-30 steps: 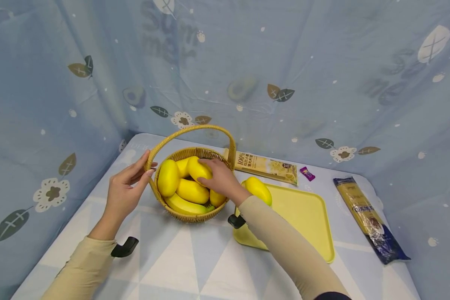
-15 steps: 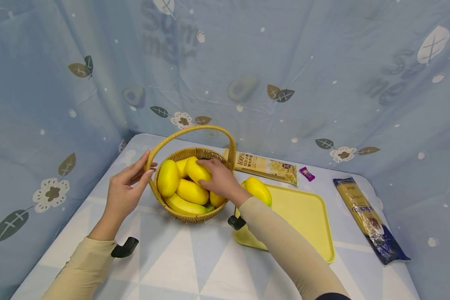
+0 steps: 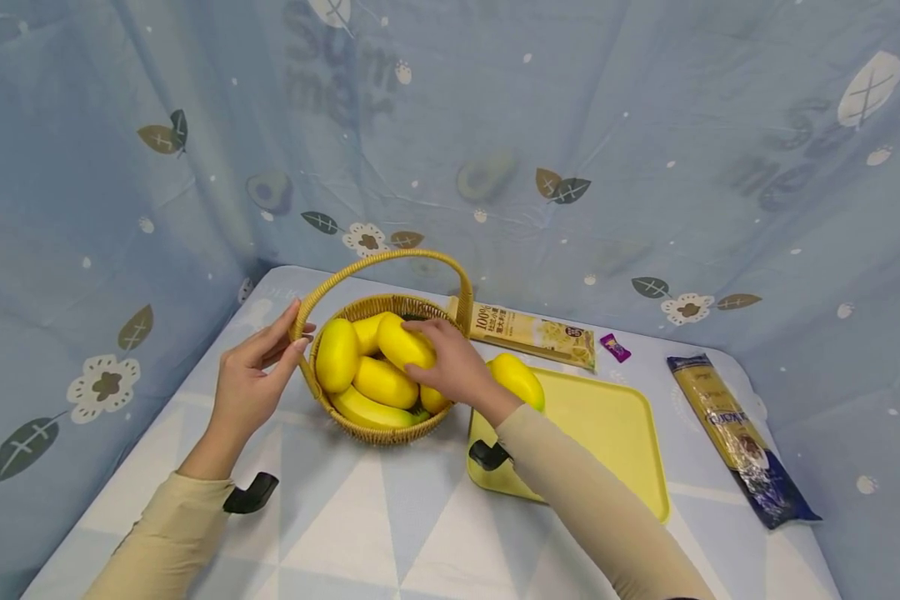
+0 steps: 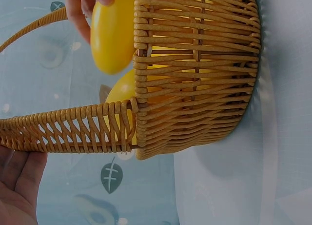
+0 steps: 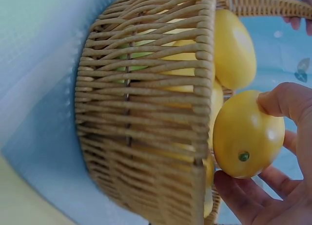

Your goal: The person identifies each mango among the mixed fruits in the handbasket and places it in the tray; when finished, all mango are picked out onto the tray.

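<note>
Someone's right hand (image 3: 461, 360) has edged rightward, a yellow mango (image 3: 403, 343) pinched in it at the mouth of the wicker basket (image 3: 378, 435); the left hand (image 3: 249, 382) pinches the handle (image 3: 390, 256). Slackened hold could drop the smooth mango back.

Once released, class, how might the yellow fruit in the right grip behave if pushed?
The yellow fruit might roll, being rounded; its glossy skin could prove slippery; it's probably firm, since no dent shows under the right grip.
</note>
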Demonstrator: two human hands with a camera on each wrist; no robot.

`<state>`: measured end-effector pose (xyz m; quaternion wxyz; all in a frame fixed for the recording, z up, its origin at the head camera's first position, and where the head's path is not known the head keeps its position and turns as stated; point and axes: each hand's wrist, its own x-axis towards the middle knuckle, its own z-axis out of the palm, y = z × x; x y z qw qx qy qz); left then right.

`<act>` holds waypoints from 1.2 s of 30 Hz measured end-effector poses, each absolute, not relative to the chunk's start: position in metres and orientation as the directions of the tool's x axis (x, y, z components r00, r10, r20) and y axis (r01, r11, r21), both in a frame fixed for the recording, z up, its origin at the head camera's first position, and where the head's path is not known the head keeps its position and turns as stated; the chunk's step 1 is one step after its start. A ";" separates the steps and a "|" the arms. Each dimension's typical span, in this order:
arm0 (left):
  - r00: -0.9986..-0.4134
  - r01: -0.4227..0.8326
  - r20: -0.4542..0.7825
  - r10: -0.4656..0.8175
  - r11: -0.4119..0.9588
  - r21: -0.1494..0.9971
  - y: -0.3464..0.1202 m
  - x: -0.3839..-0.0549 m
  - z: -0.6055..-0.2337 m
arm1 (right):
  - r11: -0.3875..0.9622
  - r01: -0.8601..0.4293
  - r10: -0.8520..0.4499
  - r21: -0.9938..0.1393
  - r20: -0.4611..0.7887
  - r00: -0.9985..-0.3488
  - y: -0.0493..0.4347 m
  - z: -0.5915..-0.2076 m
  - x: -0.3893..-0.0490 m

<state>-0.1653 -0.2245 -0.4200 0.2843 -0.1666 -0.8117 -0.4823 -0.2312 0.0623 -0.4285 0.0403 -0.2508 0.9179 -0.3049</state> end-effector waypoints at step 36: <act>-0.768 0.551 0.641 -0.012 0.497 0.670 -0.221 -0.165 -0.418 | 0.783 -0.102 -0.107 -0.613 0.028 -0.994 0.282 -0.460 -0.170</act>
